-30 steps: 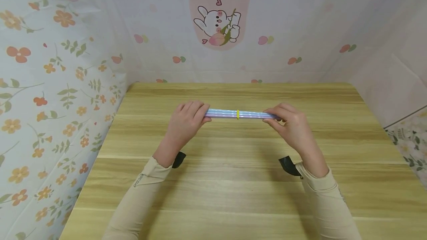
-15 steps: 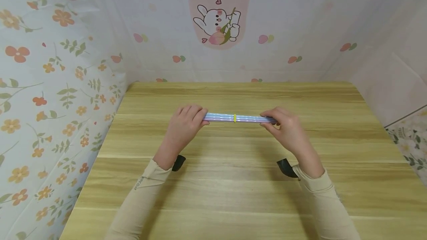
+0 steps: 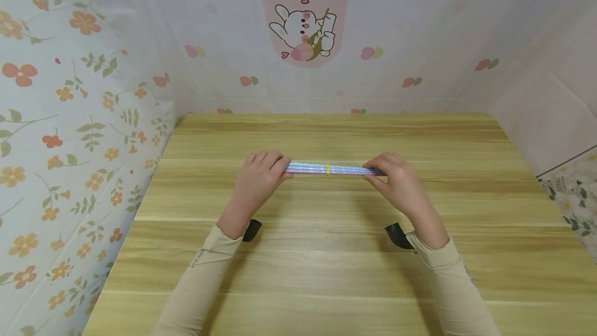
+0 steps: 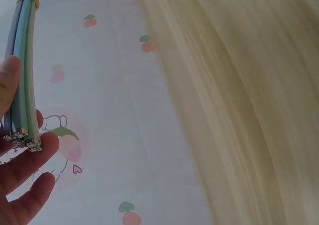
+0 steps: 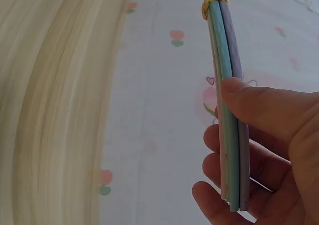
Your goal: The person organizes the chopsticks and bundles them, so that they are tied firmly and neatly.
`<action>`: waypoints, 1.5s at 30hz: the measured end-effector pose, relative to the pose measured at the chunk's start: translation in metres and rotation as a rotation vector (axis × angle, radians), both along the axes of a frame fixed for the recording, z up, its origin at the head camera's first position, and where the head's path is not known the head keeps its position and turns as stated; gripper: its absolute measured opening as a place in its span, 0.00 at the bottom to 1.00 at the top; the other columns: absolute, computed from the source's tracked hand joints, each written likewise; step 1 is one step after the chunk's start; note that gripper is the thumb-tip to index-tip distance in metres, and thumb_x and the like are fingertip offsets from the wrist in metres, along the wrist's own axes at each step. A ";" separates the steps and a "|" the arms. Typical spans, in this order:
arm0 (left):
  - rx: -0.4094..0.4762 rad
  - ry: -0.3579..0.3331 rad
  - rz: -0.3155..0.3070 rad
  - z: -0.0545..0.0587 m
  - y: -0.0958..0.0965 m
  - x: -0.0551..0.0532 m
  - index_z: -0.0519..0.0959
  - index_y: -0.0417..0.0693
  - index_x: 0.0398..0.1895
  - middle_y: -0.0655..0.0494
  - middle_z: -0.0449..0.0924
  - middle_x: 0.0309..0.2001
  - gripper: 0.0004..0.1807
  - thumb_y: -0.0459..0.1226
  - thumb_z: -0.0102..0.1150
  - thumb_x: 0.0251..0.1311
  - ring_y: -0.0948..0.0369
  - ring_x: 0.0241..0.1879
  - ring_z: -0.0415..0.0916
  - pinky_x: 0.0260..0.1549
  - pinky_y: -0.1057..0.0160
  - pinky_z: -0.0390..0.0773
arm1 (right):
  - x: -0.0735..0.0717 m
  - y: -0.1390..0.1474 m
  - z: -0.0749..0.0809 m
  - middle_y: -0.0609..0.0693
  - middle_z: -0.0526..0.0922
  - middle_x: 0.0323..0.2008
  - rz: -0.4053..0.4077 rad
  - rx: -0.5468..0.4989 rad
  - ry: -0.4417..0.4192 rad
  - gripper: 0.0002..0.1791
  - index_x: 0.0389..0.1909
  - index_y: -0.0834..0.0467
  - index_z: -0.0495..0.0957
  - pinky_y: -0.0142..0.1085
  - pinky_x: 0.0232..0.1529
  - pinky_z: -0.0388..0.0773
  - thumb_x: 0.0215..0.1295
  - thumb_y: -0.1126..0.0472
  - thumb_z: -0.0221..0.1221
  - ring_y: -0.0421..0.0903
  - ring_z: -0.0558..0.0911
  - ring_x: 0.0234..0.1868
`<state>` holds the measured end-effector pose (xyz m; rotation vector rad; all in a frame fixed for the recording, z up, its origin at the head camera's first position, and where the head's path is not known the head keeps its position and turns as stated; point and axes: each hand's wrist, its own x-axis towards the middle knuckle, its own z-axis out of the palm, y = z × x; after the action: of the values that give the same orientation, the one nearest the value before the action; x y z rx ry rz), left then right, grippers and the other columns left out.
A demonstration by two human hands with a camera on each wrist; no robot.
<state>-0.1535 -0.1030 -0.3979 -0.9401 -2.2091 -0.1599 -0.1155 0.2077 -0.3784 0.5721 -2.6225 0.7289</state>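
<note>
Between my two hands stretches a bundle of slim pastel pencils [image 3: 305, 168], level above the wooden table. A yellow rubber band [image 3: 328, 169] wraps round its middle. My left hand [image 3: 261, 180] grips the left end, thumb on one side and fingers on the other; the left wrist view shows silvery ornate tips [image 4: 34, 145] there. At the other end my right hand [image 3: 398, 183] pinches the bundle with its thumb across blue and purple pencils [image 5: 227, 60]. The blunt ends [image 5: 243, 207] there are plain, and the fingers lie behind them.
The wood-grain table [image 3: 322, 274] spreads beneath both arms. A white printed curtain [image 3: 210, 25] hangs behind it and a flowered cloth [image 3: 84, 144] along the left. Black curved pieces [image 3: 398, 236] jut inward at both wrists.
Both hands have come slightly nearer to me and a little left, with the bundle held between them. Its grip at each end stays the same.
</note>
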 end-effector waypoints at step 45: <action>-0.138 -0.364 0.082 -0.038 0.002 -0.009 0.83 0.46 0.39 0.54 0.81 0.37 0.16 0.46 0.67 0.52 0.56 0.35 0.76 0.31 0.64 0.78 | -0.019 -0.005 -0.050 0.54 0.81 0.32 0.004 0.089 -0.118 0.11 0.34 0.63 0.84 0.43 0.39 0.76 0.50 0.64 0.71 0.51 0.78 0.37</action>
<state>-0.1623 -0.1014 -0.4357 -0.9515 -2.6185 -0.1510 -0.1342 0.2025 -0.4289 0.5764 -2.7756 0.6690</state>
